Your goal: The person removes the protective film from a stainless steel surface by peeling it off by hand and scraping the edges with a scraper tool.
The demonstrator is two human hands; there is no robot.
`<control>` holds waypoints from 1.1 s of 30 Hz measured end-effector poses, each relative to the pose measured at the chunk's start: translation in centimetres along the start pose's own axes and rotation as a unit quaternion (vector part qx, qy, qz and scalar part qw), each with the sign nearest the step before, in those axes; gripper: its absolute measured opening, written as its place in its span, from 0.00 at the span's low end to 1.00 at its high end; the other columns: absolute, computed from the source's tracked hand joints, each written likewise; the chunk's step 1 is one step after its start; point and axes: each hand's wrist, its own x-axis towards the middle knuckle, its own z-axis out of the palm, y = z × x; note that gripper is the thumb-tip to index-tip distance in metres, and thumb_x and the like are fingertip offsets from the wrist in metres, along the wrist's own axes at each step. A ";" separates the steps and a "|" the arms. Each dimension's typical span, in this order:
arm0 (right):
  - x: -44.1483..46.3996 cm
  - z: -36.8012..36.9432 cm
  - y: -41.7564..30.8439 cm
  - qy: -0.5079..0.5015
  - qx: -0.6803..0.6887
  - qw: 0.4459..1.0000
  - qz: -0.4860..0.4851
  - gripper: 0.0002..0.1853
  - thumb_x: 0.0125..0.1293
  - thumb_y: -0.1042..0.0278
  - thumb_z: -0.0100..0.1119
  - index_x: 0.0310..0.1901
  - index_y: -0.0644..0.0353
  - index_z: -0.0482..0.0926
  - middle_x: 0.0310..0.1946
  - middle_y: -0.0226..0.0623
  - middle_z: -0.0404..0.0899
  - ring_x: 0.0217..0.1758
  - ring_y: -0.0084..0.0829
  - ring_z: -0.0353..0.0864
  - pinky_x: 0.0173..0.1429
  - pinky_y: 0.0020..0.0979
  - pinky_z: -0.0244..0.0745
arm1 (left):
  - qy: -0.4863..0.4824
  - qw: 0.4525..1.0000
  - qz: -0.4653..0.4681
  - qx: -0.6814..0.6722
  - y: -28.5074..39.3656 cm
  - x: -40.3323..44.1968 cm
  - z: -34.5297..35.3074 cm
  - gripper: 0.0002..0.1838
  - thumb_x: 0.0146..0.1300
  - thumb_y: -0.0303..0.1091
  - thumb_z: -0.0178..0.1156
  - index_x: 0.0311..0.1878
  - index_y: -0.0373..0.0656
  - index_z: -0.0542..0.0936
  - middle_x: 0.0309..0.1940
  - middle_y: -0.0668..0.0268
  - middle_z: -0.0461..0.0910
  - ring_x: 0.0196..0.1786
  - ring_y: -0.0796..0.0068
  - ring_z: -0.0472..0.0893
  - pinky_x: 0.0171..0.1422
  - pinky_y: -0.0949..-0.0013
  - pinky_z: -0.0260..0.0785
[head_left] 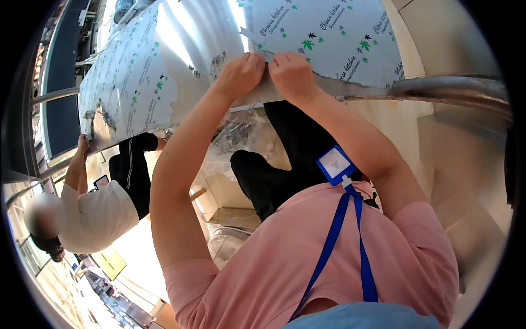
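Both hands are close together at the near edge of a metal sheet (205, 27), which is partly covered by printed protective film (334, 41). My left hand (241, 74) is closed, fingers curled down at the torn film edge. Beside it, my right hand (292, 75) is closed too, its fingertips pinched on the film's edge. A narrow gap separates the two hands. Bare metal shows between this film and another printed film piece (131, 82) on the left. Small crumpled film scraps lie on the bare strip.
On the left a co-worker in a white shirt (104, 216) sits with a hand at the sheet's far corner. A metal tube (452, 88) runs off to the right. Clear plastic wrap (241, 134) and a cardboard box (222, 194) lie below the sheet.
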 end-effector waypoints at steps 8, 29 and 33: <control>1.2 1.3 -0.7 -0.023 0.002 1.000 0.019 0.02 0.45 0.70 0.55 0.21 0.56 0.76 0.24 0.32 0.72 0.32 0.33 0.75 0.37 0.33 0.72 | -0.054 0.998 -0.018 0.012 -1.2 -0.3 0.5 0.08 0.51 0.29 0.55 0.35 0.42 0.77 0.34 0.67 0.73 0.40 0.71 0.78 0.39 0.72 0.75; 1.8 1.8 -0.6 0.000 -0.026 1.000 0.010 0.02 0.47 0.71 0.55 0.22 0.56 0.76 0.24 0.32 0.72 0.32 0.32 0.76 0.36 0.31 0.73 | -0.008 1.000 0.021 -0.009 -2.7 0.0 1.5 0.05 0.52 0.28 0.54 0.33 0.42 0.77 0.32 0.67 0.74 0.38 0.70 0.78 0.36 0.70 0.76; 2.0 2.3 -0.8 0.004 -0.025 0.999 0.023 0.03 0.47 0.71 0.55 0.22 0.57 0.78 0.24 0.32 0.73 0.32 0.33 0.76 0.36 0.32 0.72 | -0.013 1.000 0.028 0.002 -3.2 0.2 1.9 0.04 0.53 0.28 0.54 0.32 0.42 0.77 0.33 0.67 0.74 0.39 0.70 0.79 0.36 0.69 0.76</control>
